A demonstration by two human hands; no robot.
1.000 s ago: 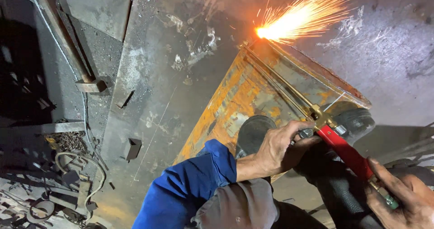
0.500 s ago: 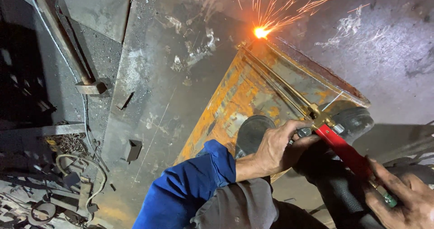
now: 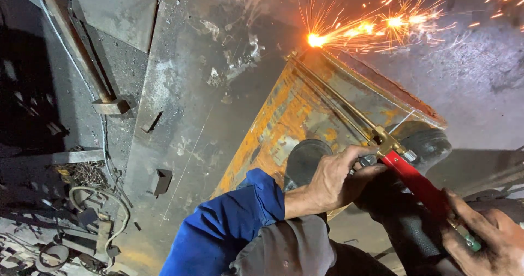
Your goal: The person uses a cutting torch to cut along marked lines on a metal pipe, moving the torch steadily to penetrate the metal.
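Sparks have swelled again since half a second ago, when only a small glowing point sat at the tip, and now they fan wide to the right across the dark floor, while both hands keep the same hold. Left hand (image 3: 333, 180) is wrapped around the brass valve end of the cutting torch (image 3: 382, 142), fingers closed over the fitting, thumb side toward the body, blue sleeve (image 3: 229, 227) running back from the wrist. Right hand (image 3: 486, 238) is clamped on the rear of the torch's red handle (image 3: 420, 183), down in the bottom right corner, fingers curled shut around it. From that brass head the torch's thin tubes (image 3: 333, 96) run up and to the left, lying just over the face of a rusty orange-yellow steel plate (image 3: 284, 118), and the tip meets the plate's upper corner, where a bright burning spot (image 3: 315, 40) throws the sparks (image 3: 393, 22). Two dark shoes (image 3: 303, 159) rest on the plate near the hands, one on each side of the torch. Further out, to the left, a broad grey steel sheet (image 3: 185, 101) lies on the ground with a small block (image 3: 162, 180) on it, and beyond that a long rusty bar (image 3: 76, 47) and a tangle of scrap and chain (image 3: 82, 199).
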